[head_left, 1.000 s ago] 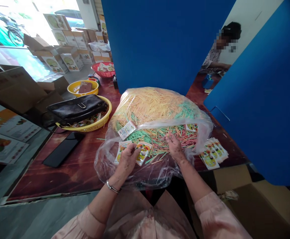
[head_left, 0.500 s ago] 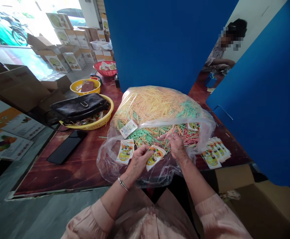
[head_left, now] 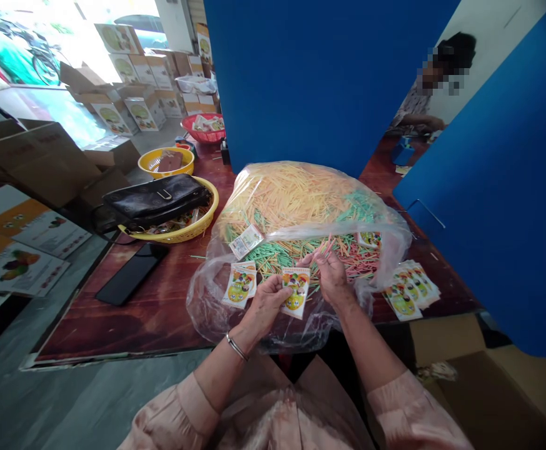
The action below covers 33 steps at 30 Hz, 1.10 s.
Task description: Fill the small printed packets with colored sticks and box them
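My left hand (head_left: 269, 301) pinches a small printed packet (head_left: 296, 292) by its left edge, and the packet's fruit picture faces up. Just right of it, my right hand (head_left: 333, 278) has its fingers closed on a few pink sticks (head_left: 328, 245). Both hands are at the mouth of a big clear plastic bag (head_left: 292, 194) full of thin yellow, green and pink sticks. Printed packets (head_left: 240, 285) lie on the bag's film to the left, and a bundled stack (head_left: 247, 242) rests on the sticks. More packets (head_left: 408, 289) are fanned out at the right.
On the dark red table (head_left: 160, 325) are a phone (head_left: 132, 274), a yellow basket (head_left: 179, 235) with a black bag (head_left: 160, 199), a smaller yellow basket (head_left: 146, 164) and a red basket (head_left: 202, 134). Blue panels (head_left: 301, 81) stand behind and right. A person (head_left: 418, 103) sits beyond them.
The packet in my left hand has turned from slanted to nearly upright in view. My right hand still holds the pink sticks. The whole view has shifted slightly.
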{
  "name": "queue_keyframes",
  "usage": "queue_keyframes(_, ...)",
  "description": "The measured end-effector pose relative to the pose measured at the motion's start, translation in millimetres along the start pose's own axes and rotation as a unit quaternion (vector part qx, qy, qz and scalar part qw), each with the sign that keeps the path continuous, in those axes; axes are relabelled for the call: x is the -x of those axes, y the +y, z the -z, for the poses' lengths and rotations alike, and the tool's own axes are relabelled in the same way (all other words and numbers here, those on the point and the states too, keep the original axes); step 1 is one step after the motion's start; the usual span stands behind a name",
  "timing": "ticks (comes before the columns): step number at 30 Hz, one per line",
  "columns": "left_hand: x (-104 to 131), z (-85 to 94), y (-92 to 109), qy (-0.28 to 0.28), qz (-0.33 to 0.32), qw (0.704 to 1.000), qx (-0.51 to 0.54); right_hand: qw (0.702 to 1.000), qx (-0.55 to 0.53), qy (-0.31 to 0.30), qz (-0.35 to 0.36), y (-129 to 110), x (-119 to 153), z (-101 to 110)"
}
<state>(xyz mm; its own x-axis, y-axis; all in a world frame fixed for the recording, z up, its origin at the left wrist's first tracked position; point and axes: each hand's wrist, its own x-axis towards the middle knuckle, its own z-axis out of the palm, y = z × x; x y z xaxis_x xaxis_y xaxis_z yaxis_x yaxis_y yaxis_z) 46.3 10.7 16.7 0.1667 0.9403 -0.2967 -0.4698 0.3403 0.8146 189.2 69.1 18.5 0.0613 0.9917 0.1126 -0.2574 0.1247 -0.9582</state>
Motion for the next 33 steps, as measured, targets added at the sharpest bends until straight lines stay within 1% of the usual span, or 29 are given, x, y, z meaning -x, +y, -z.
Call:
queue_keyframes(3, 1, 1.0, 1, -0.008, 0.002, 1.0, -0.022, 0.999, 0.035, -0.013, 0.0, 1, 3, -2)
queue_keyframes(4, 1, 2.2, 1, 0.0, -0.005, 0.999, -0.048, 0.999, 0.05, -0.019, 0.001, 1, 4, -2)
queue_keyframes(6, 1, 5.8, 1, 0.03, -0.039, 0.99, -0.13, 0.996, 0.083, -0.037, 0.004, 0, 6, -1)
queue_keyframes(8, 2, 9.8, 1, 0.06, -0.093, 0.964, -0.241, 0.993, 0.109, -0.044, 0.011, -3, 6, 1)
queue_keyframes(10, 2, 12.9, 2, 0.076, -0.138, 0.928, -0.339, 0.994, 0.103, -0.031, 0.025, -10, 6, 1)
queue_keyframes(12, 3, 13.9, 4, 0.07, -0.155, 0.904, -0.392, 0.998, 0.051, -0.005, 0.048, -21, 6, -2)
queue_keyframes(13, 4, 13.5, 5, 0.061, -0.156, 0.899, -0.404, 0.998, 0.015, 0.002, 0.058, -27, 5, -4)
queue_keyframes(16, 7, 10.0, 6, 0.038, -0.146, 0.904, -0.4, 0.994, -0.075, -0.006, 0.075, -44, 6, -13)
queue_keyframes(18, 8, 7.1, 5, 0.034, -0.126, 0.917, -0.376, 0.993, -0.093, -0.018, 0.071, -50, 8, -19)
queue_keyframes(20, 8, 4.8, 3, 0.037, -0.102, 0.935, -0.338, 0.994, -0.092, -0.02, 0.062, -49, 11, -24)
queue_keyframes(23, 7, 3.3, 1, 0.043, -0.077, 0.955, -0.285, 0.996, -0.078, -0.022, 0.049, -42, 16, -26)
queue_keyframes(26, 6, 3.6, 1, 0.039, -0.063, 0.962, -0.262, 0.996, -0.07, -0.023, 0.04, -36, 18, -25)
queue_keyframes(30, 5, 5.6, -1, 0.011, -0.039, 0.969, -0.245, 0.995, -0.082, -0.015, 0.062, -40, 14, -23)
queue_keyframes(33, 5, 6.0, -2, -0.004, -0.027, 0.972, -0.232, 0.995, -0.079, -0.028, 0.059, -41, 13, -22)
